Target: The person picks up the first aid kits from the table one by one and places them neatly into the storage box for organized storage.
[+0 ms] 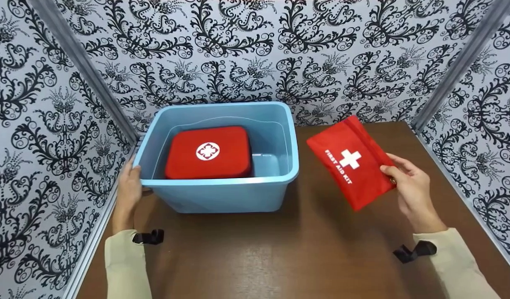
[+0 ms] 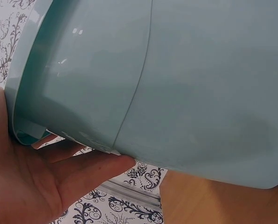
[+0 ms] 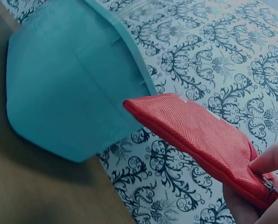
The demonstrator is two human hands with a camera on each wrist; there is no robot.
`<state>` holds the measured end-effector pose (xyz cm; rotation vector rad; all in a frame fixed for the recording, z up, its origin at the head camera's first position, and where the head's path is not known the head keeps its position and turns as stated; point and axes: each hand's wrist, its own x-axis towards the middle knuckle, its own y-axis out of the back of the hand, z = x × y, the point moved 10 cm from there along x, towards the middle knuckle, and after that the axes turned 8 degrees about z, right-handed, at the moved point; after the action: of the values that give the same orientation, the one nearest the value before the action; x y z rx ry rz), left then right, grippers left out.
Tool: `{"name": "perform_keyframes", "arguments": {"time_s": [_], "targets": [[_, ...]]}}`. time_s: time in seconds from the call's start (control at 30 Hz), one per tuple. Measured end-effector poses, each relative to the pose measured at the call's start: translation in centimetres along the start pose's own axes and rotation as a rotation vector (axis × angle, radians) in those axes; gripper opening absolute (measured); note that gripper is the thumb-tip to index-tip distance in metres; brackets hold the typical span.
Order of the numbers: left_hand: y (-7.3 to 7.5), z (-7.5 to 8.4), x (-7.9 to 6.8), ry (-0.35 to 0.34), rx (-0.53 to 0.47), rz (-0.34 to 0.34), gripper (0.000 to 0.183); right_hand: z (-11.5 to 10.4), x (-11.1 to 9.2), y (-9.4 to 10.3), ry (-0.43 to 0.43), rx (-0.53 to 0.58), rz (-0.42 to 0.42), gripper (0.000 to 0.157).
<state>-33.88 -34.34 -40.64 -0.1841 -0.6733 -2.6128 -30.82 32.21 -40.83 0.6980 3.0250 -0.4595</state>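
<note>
My right hand (image 1: 413, 187) pinches the lower right corner of a red zippered first aid pouch (image 1: 332, 155), thumb on its front. The pouch is held tilted above the table, right of a light blue plastic tub (image 1: 230, 195). In the right wrist view the pouch (image 3: 199, 135) appears edge-on, its metal zip pull beside my fingers. At the tub's left end my left hand (image 1: 129, 187) holds the rim. The left wrist view has that hand (image 2: 45, 182) with fingers along the tub's outer wall (image 2: 185, 93). A red case (image 1: 188, 162) with a white round emblem lies inside the tub.
The tub stands on a brown wooden table (image 1: 255, 253), close to the patterned back wall (image 1: 246, 62). Patterned panels also rise at left and right, with grey metal strips (image 1: 458, 62) along their corners.
</note>
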Motion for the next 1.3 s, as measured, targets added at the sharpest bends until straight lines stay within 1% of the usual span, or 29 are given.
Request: {"name": "perform_keyframes", "arguments": {"time_s": [0.17, 0.27, 0.47, 0.67, 0.83, 0.93, 1.03, 1.17, 1.3], "targets": [[0.0, 0.0, -0.1, 0.011, 0.000, -0.011, 0.048, -0.1, -0.1, -1.7, -0.068, 0.076, -0.102, 0.031], [-0.1, 0.1, -0.1, 0.017, 0.002, -0.015, 0.048, -0.2, -0.2, -2.7, -0.097, 0.091, -0.142, 0.029], [-0.1, 0.0, -0.2, 0.026, 0.001, -0.019, 0.048, -0.5, -0.3, -4.6, -0.131, 0.061, -0.190, 0.026], [0.3, -0.2, -0.2, 0.017, 0.021, 0.023, 0.048, 0.3, -0.3, -6.8, -0.190, 0.017, -0.220, 0.024], [0.1, 0.0, -0.1, 0.015, 0.005, 0.016, 0.048, 0.9, -0.5, -8.9, -0.229, 0.028, -0.300, 0.024], [0.0, 0.1, -0.1, 0.015, 0.006, 0.004, 0.048, 1.1, -0.5, -10.3, -0.224, 0.044, -0.350, 0.025], [0.0, 0.0, -0.1, 0.021, 0.005, -0.007, 0.048, 1.1, -0.6, -11.4, -0.198, 0.026, -0.380, 0.027], [0.0, 0.0, 0.0, 0.024, -0.008, -0.011, 0.048, 1.0, -0.5, -12.6, -0.168, -0.019, -0.391, 0.030], [-0.3, -0.1, -0.1, 0.036, -0.014, -0.020, 0.047, 1.1, -0.5, -13.6, -0.173, -0.040, -0.383, 0.034]]}}
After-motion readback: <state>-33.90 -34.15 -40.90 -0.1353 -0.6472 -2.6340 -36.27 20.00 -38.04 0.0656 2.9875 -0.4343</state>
